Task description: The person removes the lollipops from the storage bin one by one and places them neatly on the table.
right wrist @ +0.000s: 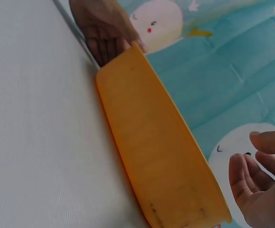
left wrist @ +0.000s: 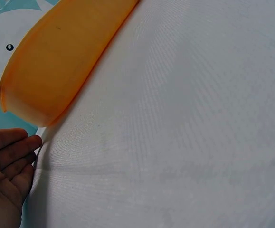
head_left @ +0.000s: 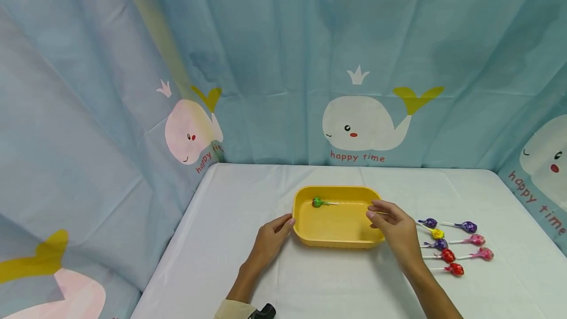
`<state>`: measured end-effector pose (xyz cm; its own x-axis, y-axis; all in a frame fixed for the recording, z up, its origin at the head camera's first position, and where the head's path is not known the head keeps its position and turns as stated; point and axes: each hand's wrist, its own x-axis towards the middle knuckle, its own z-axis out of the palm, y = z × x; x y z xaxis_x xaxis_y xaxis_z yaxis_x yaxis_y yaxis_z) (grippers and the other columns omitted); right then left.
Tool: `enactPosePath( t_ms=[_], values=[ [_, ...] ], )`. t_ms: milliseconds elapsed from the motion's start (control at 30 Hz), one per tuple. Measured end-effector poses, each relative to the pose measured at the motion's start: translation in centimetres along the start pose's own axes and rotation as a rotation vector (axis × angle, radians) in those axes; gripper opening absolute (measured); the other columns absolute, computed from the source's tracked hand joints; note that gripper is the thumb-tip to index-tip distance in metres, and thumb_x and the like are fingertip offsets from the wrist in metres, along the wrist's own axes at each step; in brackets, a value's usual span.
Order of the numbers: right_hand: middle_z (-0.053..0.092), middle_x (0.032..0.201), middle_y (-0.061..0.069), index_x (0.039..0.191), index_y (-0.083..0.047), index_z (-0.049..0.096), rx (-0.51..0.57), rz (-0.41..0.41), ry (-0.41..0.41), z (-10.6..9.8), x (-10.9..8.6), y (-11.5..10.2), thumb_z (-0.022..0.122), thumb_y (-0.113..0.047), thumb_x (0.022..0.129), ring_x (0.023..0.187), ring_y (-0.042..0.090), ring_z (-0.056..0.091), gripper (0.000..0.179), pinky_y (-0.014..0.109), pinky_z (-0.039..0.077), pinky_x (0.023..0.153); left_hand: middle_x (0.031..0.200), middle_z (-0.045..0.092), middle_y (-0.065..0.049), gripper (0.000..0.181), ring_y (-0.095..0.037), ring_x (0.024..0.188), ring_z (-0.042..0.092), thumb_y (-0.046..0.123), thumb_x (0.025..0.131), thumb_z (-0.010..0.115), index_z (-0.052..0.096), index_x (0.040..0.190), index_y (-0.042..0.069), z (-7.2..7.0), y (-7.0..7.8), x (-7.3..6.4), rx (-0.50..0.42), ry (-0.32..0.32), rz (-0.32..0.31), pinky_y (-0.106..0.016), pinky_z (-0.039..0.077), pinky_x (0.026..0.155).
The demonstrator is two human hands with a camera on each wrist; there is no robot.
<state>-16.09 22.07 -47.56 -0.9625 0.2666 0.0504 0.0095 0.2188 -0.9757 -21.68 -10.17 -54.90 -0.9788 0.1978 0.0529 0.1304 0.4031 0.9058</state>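
A yellow tray [head_left: 336, 240] sits on the table, and a green-wrapped lollipop [head_left: 317, 202] lies inside it toward the back left. My left hand [head_left: 269, 240] is at the tray's left end. In the left wrist view, its thumb touches the rim while the fingers [left wrist: 16, 149] rest loosely bent beside the wall. Over the tray's right edge hovers my right hand [head_left: 396, 230], thumb and fingers apart, with nothing between them. Right of that hand lie several wrapped lollipops: purple [head_left: 468, 227], yellow [head_left: 437, 234], pink [head_left: 477, 239] and red [head_left: 456, 270]. The right forearm passes near some sticks' ends.
A white cloth covers the table [head_left: 328, 284]. Behind and beside it hangs a blue curtain [head_left: 274, 63] printed with whales. A dark object [head_left: 264, 311] shows at the left sleeve [head_left: 235, 310].
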Motion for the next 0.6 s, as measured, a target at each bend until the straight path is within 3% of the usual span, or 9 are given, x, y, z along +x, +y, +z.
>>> enactPosePath(
  t_ms=[600],
  values=[
    [0.071, 0.128, 0.02, 0.135, -0.003, 0.068, 0.057, -0.022, -0.083, 3.3, 0.8, -0.5, 0.079, -0.024, 0.098, 0.1, 0.022, 0.075, 0.043, 0.021, 0.062, 0.083, 0.146, 0.066, -0.002, 0.064, -0.026, 0.142, 0.058, 0.063, 0.104, 0.058, 0.066, 0.146, 0.017, 0.0, -0.1, 0.0, 0.01, 0.003, -0.006, -0.047, 0.048, 0.117]
  ],
)
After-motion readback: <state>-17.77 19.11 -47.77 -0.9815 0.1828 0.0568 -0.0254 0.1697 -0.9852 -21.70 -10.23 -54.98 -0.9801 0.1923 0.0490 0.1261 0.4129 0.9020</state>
